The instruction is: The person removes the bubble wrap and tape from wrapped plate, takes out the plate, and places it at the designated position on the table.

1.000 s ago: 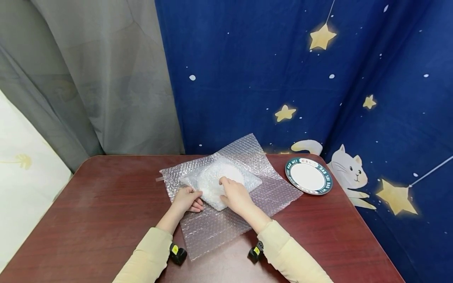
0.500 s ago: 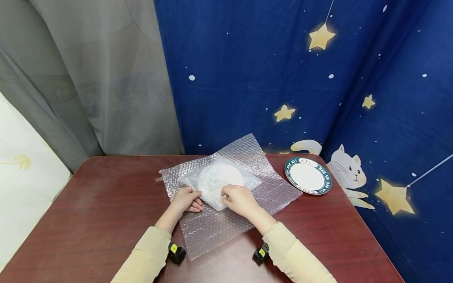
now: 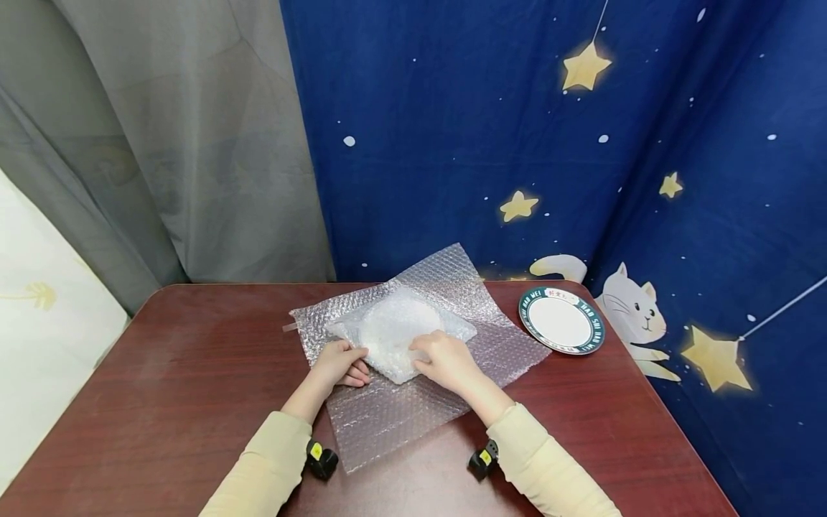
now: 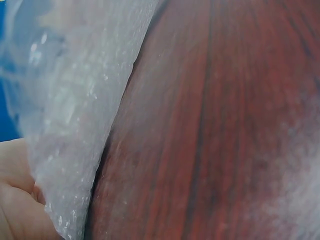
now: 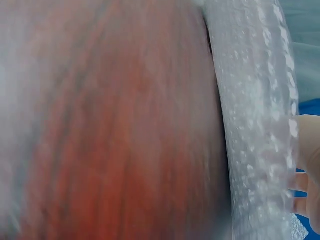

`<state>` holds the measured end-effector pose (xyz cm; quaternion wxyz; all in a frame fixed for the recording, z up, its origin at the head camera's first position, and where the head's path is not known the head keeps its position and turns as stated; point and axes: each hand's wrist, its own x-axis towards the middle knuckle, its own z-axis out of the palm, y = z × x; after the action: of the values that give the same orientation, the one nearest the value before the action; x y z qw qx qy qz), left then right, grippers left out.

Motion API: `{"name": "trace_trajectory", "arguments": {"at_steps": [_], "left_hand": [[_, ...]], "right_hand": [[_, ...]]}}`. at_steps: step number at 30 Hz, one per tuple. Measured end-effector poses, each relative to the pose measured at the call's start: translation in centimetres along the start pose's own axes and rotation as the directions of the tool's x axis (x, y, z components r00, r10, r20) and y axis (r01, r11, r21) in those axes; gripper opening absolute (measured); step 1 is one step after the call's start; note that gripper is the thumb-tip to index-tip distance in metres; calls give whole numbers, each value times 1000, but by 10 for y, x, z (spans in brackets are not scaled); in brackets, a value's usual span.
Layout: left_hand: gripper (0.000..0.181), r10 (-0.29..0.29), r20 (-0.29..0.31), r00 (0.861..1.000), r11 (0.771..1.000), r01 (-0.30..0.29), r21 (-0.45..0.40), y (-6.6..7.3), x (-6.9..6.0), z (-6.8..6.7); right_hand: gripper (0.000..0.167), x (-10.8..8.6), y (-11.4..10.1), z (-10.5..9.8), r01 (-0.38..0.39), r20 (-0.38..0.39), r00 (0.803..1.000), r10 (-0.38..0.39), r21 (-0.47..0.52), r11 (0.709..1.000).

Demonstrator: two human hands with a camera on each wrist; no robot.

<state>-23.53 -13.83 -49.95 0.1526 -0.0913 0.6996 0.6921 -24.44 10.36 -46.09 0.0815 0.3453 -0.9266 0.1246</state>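
A white round item wrapped in bubble wrap lies as a flat bundle in the middle of the table. Beneath it spreads a larger bubble wrap sheet, its corners sticking out around the bundle. My left hand pinches the bundle's near-left edge, with the thumb on top and the other fingers curled. On the near-right side my right hand has bent fingers, thumb and index on the bundle's wrap. Both wrist views show mostly the sheet's overhanging edge and wood, with part of each hand behind the plastic; the fingertips are hidden there.
To the right, a plate with a dark green lettered rim lies near the edge of the reddish-brown table. A grey curtain and a blue star-patterned curtain hang behind. A small clear strip sticks out left of the sheet.
My right hand has drawn from the bundle's middle toward its near-right side, its extended index finger now bent. The left hand, bundle and plate have stayed put.
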Motion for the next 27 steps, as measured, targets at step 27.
{"name": "trace_trajectory", "arguments": {"at_steps": [27], "left_hand": [[19,5,-59,998,999,-3,32,-1,2,5]], "right_hand": [[70,0,42,-8,-207,0,978,208,95,974]]}}
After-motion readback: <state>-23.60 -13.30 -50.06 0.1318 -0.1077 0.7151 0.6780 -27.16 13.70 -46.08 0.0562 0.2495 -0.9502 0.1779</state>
